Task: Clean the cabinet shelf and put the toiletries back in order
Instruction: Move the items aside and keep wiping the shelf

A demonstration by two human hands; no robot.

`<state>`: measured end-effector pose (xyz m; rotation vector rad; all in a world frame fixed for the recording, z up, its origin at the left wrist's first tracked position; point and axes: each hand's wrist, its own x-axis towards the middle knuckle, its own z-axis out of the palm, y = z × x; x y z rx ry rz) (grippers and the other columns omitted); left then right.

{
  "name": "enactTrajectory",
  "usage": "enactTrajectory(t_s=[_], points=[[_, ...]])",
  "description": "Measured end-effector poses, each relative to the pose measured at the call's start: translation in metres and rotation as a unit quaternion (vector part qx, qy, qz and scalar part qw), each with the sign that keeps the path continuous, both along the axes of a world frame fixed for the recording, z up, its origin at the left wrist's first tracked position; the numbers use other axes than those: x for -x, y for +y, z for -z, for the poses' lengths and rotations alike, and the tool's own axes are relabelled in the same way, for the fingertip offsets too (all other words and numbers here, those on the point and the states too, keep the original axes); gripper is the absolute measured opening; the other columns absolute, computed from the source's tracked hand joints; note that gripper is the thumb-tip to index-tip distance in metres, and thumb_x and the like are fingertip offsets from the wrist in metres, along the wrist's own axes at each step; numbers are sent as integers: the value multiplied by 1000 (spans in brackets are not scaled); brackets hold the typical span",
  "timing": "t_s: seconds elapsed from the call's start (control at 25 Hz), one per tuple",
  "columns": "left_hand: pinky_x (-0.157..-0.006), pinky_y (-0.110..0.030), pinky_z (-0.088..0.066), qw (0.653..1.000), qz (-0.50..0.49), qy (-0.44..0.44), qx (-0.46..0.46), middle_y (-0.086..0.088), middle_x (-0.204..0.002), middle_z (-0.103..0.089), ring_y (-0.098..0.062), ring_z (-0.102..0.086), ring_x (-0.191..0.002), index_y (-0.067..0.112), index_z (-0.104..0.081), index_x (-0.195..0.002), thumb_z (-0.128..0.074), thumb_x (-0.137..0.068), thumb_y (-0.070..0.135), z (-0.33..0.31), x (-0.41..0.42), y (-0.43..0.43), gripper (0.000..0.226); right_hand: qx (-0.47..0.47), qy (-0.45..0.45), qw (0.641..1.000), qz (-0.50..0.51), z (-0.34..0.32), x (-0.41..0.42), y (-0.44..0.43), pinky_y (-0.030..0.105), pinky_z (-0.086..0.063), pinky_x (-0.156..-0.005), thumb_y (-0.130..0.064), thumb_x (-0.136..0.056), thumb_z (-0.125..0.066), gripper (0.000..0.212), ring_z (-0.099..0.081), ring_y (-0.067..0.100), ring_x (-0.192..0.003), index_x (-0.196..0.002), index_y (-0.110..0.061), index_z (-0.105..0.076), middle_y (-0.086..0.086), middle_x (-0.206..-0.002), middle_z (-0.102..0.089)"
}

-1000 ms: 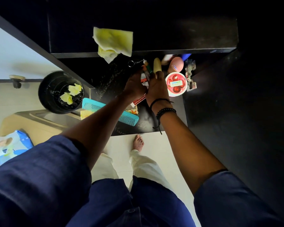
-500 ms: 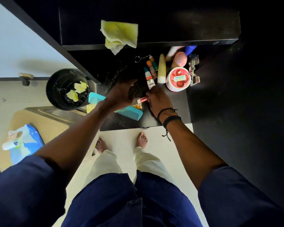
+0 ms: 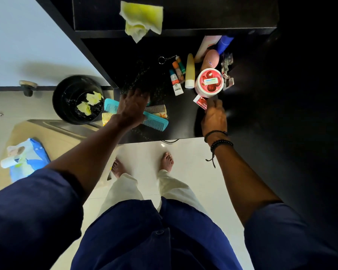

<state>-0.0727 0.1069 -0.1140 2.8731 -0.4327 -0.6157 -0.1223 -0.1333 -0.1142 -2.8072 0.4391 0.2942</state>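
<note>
the small red packet point(image 3: 200, 101) is just at 6 o'clock of the round red jar point(image 3: 209, 82). the right hand point(image 3: 215, 117) pinches its near end. the blue comb point(image 3: 156, 123) lies long from 10 to 4 o'clock, under the spread left hand point(image 3: 132, 108), well apart at the packet's 9 o'clock.

person, top-down pov

navy top w/ rolled sleeves point(image 3: 37, 207), cream pants point(image 3: 123, 190), barefoot, 2 black bracelets point(image 3: 219, 141) on right wrist

Dim, edge-bent view — cabinet point(image 3: 281, 114) side nearly black, floor point(image 3: 144, 152) glaring, perhaps overexposed.
</note>
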Motion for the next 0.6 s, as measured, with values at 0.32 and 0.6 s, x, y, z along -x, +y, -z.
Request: enactTrajectory(t_s=[0.32,0.6], points=[[-100,-51,-38,998,-49,26,-11,-14,-135,-42,-33,-39,-127,12,-41,-134,-79,-69,40,8,5,18,81,-134,39,968,-207,5,8,60,41,-42,-104,-31,-86,-63,61,-45,31,-125,-140,-10,-41,12,-140,-46],[-95,-56,-40,996,-17,42,-74,-14,-133,-42,-35,-40,-123,11,-40,-134,-86,-59,31,3,9,31,90,15,73,956,-282,18,-22,107,44,-38,-102,-20,-83,-66,62,-40,32,-126,-138,-11,-37,11,-138,-41]])
